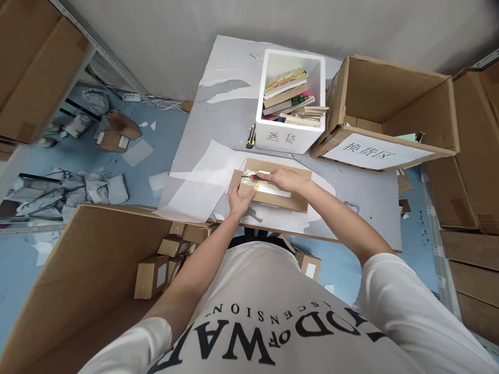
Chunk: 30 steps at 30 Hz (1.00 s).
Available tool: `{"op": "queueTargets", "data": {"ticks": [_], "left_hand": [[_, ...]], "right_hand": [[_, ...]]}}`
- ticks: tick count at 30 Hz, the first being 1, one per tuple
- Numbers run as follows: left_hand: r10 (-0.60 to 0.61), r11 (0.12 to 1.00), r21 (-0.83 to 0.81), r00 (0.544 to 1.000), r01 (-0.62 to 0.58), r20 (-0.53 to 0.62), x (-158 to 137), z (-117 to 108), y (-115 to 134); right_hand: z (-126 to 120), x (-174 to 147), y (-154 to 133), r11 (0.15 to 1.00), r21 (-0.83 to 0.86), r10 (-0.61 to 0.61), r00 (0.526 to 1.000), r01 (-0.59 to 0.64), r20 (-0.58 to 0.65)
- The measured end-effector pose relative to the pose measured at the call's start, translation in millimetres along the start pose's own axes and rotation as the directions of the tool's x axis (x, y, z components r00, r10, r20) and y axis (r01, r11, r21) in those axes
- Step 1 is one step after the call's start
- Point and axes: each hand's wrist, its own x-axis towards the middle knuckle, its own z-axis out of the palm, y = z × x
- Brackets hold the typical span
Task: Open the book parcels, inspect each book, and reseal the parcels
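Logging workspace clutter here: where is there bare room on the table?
Mostly bare: the table left of the white bin, beyond the loose sheet; also its right end, below the labelled carton. Crowded: front middle, with left hand, right hand, small box and red cutter.

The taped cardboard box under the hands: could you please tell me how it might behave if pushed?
The cardboard box would probably keep its shape, as its sides look flat and straight-edged. It seems unlikely to roll or tip, lying low on the table. The clear tape may feel slippery, judging by its shine.
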Motion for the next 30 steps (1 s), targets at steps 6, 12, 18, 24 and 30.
{"op": "queueTargets", "data": {"ticks": [6, 12, 18, 24, 30], "left_hand": [[0.033, 0.998, 0.053, 0.998, -0.031, -0.044, -2, 0, -1], [0.008, 0.997, 0.076, 0.997, -0.002, -0.078, -4, 4, -6], [0.038, 0.993, 0.116, 0.993, -0.025, -0.114, -5, 7, -9], [0.016, 0.990, 0.144, 0.994, 0.000, -0.106, -5, 6, -2], [0.003, 0.991, 0.133, 0.997, 0.008, -0.083, -4, 6, -5]], "right_hand": [[-1, -10, -7, 0.986, -0.148, 0.094, 0.992, -0.081, 0.086], [-7, -51, 18, 0.979, -0.089, 0.195, 0.969, -0.183, 0.152], [1, -135, 65, 0.938, -0.028, 0.346, 0.930, -0.346, 0.125], [19, -177, 78, 0.915, -0.037, 0.403, 0.910, -0.402, 0.098], [15, -236, 66, 0.862, 0.238, 0.480, 0.871, -0.447, -0.105]]}}
